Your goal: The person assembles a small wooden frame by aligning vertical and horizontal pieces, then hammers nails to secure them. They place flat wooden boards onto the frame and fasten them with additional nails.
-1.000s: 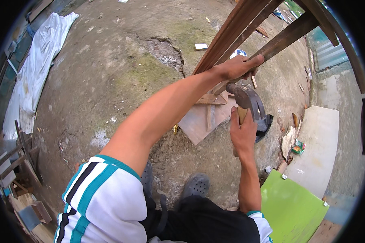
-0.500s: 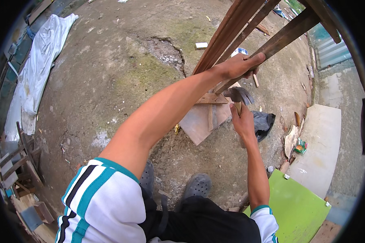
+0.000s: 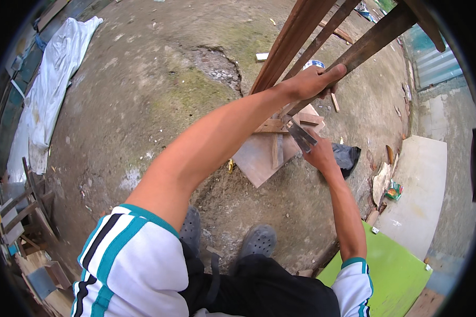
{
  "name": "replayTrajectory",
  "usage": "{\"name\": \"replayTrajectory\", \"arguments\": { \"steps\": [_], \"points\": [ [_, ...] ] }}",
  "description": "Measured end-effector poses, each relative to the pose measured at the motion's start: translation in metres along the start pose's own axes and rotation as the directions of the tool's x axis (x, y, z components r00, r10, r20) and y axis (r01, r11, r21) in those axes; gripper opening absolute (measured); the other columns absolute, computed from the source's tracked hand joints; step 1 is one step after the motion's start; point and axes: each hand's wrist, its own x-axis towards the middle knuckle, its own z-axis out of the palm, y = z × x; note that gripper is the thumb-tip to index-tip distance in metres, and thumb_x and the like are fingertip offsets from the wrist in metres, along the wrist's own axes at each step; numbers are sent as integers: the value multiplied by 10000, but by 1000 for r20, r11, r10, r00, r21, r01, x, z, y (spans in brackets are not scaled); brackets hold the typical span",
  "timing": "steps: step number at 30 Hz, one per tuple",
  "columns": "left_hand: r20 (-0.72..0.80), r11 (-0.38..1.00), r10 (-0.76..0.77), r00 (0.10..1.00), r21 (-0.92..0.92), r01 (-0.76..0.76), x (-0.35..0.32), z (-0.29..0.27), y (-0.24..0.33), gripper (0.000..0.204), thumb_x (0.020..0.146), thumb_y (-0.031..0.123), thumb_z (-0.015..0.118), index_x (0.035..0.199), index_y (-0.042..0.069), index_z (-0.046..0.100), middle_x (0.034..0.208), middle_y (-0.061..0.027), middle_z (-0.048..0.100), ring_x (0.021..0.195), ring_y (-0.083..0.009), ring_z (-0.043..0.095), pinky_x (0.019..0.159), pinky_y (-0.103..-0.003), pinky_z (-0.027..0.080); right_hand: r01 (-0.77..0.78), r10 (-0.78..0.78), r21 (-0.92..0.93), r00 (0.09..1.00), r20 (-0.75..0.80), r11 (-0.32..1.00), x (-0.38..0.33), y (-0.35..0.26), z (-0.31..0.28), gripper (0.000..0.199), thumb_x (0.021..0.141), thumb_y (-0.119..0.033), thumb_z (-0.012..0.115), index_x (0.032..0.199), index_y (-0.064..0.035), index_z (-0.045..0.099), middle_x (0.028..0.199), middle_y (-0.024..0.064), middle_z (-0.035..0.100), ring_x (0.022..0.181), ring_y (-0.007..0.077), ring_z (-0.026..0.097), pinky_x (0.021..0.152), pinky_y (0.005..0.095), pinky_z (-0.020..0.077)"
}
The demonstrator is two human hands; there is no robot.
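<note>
Above ground, left hand [image 3: 312, 82] gripping slat [image 3: 365, 42]

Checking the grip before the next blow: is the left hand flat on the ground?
No, the left hand grips a slanted wooden slat, well above the ground.

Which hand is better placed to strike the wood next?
Probably the right hand: it grips the hammer, whose head sits close under the slats. The left hand is wrapped around a slat, steadying it, and holds no tool.
</note>
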Motion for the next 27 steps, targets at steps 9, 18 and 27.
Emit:
{"name": "replayTrajectory", "arguments": {
  "steps": [9,18,27],
  "points": [
    [-87,999,40,995,13,-39,-1,2,-4,896,828,899,423,722,36,639,667,-58,583,631,-154,576,642,-314,462,-113,208,426,961,-184,898,-3,-23,30,369,975,-309,666,1239,-53,634,1150,185,671,1047,384,634,926,430,495],
    [-123,997,34,992,66,-26,-1,12,-1,875,841,888,428,682,47,609,603,-29,541,584,-129,538,608,-292,428,-254,257,437,965,54,863,-3,-8,17,459,915,-393,741,1228,-65,668,1212,170,684,1128,349,638,951,415,498],
    [-151,1000,21,988,22,-18,0,9,-3,878,813,891,476,645,42,624,584,-38,550,575,-139,551,574,-313,432,-122,46,378,978,204,918,36,5,-27,514,869,-383,792,1269,-89,658,1222,155,693,1130,347,645,950,435,509]
  ]
}}
